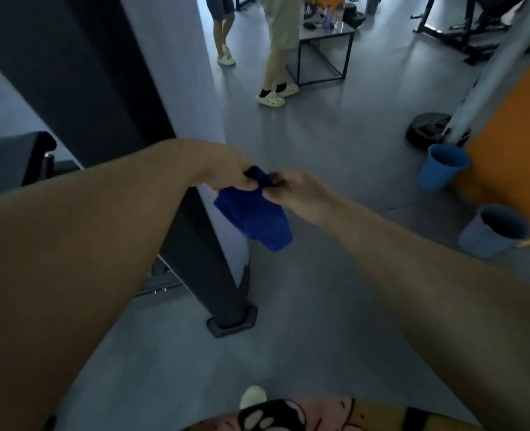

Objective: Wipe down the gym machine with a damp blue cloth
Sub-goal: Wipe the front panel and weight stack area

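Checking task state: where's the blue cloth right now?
Head view, centre frame: the blue cloth hangs in the air, pinched at its top by the left hand and right hand, just right of the dark machine post.

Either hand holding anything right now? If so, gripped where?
Both. The left hand and right hand pinch the blue cloth at its bunched top edge; the rest hangs free below, clear of the machine's dark post.

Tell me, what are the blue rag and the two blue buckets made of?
The blue cloth, pinched by the left hand and right hand, looks like soft woven fabric: it hangs limp and folds. The nearer bucket and farther bucket look like smooth matte plastic, holding a stiff round rim. The dim, blurred picture leaves this uncertain.
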Tool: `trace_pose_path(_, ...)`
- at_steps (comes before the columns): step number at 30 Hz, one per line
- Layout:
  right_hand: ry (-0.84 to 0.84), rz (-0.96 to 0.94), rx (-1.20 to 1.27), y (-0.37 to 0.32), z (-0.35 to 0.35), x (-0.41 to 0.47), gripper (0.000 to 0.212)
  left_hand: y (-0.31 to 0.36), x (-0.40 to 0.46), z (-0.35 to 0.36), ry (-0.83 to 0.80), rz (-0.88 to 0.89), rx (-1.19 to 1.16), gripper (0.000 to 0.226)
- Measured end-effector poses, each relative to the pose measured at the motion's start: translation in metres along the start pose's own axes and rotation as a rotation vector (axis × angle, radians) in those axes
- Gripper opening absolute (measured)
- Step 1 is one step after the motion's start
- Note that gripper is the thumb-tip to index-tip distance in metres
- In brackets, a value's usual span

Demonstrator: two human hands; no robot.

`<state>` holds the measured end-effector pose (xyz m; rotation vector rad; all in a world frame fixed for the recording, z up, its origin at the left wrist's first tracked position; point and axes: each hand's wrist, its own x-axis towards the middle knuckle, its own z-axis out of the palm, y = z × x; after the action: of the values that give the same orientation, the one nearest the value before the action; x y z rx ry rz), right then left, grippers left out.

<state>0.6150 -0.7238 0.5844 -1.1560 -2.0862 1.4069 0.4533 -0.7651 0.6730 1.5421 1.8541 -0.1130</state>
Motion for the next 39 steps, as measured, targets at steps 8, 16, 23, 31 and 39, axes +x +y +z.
trace_pose_path(8, -0.163, -0.052, -0.013, -0.122, 0.075, 0.001, 0.031, -0.088, -0.09, -0.081, -0.138, 0.026, 0.094, 0.017)
trace_pose_path(16, 0.07, -0.218, 0.108, -0.224, 0.202, 0.044, 0.003, -0.213, -0.134, -0.174, -0.015, -0.006, 0.28, 0.01)
trace_pose_path(23, 0.593, -0.397, -0.189, -0.3, 0.215, 0.044, 0.023, -0.234, -0.163, -0.221, 0.444, 0.232, 0.133, 0.007)
trace_pose_path(31, 0.735, -0.594, -0.365, -0.301, 0.228, 0.05, 0.035, -0.253, -0.139, -0.18, 1.119, 0.398, -0.323, 0.013)
trace_pose_path(39, 1.237, -0.921, -0.632, -0.3, 0.247, 0.096, 0.023, -0.238, -0.075, -0.169, 1.579, 0.808, -0.964, 0.014)
